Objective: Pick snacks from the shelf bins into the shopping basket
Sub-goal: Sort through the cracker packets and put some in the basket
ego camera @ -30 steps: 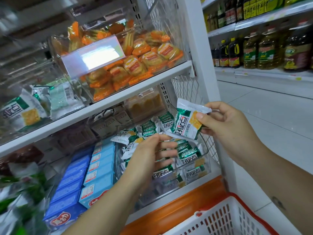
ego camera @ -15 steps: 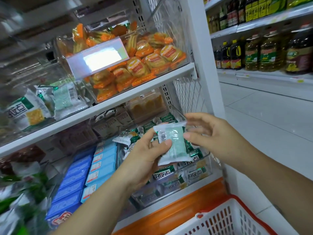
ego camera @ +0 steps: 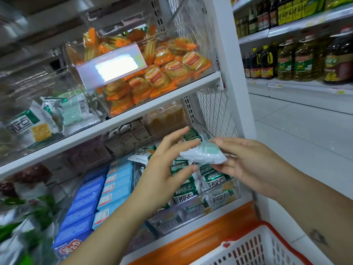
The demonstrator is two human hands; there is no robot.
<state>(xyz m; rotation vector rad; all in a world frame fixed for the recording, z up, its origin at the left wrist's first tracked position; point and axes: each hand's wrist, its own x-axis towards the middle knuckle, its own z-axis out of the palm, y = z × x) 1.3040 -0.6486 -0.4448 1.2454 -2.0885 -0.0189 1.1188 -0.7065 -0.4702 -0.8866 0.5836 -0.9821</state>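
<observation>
A: Grip status?

B: Right hand (ego camera: 254, 169) pinches one pale, green-tinted packet (ego camera: 205, 155), thumb on top, fingers beneath its right end. The packet is in the air, roughly level, in front of the shelf. Left hand (ego camera: 164, 173) is spread, fingers fairly straight. Its index tip reaches the packet's left end and its thumb sits just under it. Touching at most; I cannot tell that it bears any weight.

A: What lies round the grip?

B: Directly below and behind it is the clear bin (ego camera: 215, 207), heaped with green packets (ego camera: 183, 190). Down and left of the grip are blue boxes (ego camera: 112, 190) in rows. Up and left, one shelf higher, are orange packets (ego camera: 158, 75) in another bin. Down and right, close to the person, is the shopping basket (ego camera: 254, 243): white lattice, red rim, only a corner in frame.

A: Progress?

B: My reading: one snack is out of the bin and not yet in the basket. The corner of the basket that shows holds nothing I can make out. The rest is out of frame, so no count of what is already picked.

A: Left to do?

B: Carry this packet down and right from where it is held, then let go over the basket. After that, probably more picks: the bin is well stocked and the task names no number.
</observation>
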